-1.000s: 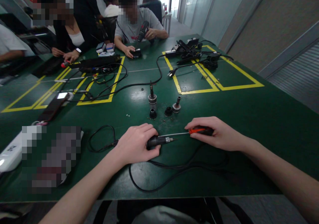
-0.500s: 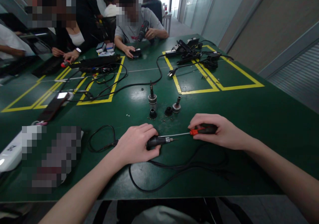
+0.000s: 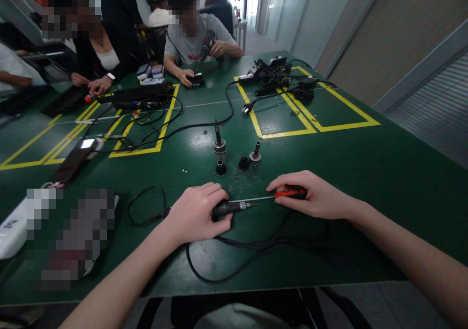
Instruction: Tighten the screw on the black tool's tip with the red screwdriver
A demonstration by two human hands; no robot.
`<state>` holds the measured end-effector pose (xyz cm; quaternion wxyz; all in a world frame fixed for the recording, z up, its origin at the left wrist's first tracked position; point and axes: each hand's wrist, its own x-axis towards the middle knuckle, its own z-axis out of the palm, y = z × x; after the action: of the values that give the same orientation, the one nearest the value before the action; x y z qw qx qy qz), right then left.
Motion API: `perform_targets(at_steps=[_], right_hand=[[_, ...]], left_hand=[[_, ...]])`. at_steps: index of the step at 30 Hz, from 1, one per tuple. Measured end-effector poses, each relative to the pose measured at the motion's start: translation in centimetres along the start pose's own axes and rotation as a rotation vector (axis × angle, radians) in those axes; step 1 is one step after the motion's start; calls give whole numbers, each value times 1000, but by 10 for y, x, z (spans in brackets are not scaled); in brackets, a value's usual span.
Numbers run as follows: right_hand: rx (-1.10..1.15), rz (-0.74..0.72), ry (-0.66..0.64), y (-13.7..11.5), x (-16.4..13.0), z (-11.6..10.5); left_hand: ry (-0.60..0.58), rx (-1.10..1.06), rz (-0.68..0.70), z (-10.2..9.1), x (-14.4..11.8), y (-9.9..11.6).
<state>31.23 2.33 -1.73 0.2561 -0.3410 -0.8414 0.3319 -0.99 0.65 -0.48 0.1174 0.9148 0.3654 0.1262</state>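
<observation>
Nearby, left hand (image 3: 195,214) and screwdriver (image 3: 278,196) sit close to table edge (image 3: 256,286).

A green tabletop (image 3: 365,173) carries yellow taped rectangles (image 3: 310,124). Near its middle stand three small metal fittings (image 3: 219,146) and a black cap (image 3: 243,164). Toward the left edge lies a phone (image 3: 75,158). A black power strip (image 3: 135,92) and tangled cables (image 3: 278,78) lie near the far edge, where other people sit.

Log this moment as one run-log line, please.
left hand: grips black corded handheld tool | right hand: holds red-and-black-handled screwdriver, tip at tool's front | green table
</observation>
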Motion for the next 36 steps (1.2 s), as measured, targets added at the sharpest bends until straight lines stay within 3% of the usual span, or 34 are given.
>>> perform_targets(at_steps=[5,10,17,27,36], right_hand=[[-63,-30,33,0,0,-1],[-73,4,-44,-1,-1,0],[-53,-6,21,-4,-3,-3],[-72,27,-15,-1,-1,-1],[-106,-56,0,-4,0,0]], left_hand=[[18,-7,8,1,0,0],[22,-15,11,1,0,0],[-32,-7,-34,1,2,3],[-98,35,-97,0,3,8],[-126,65,-106,1,4,9]])
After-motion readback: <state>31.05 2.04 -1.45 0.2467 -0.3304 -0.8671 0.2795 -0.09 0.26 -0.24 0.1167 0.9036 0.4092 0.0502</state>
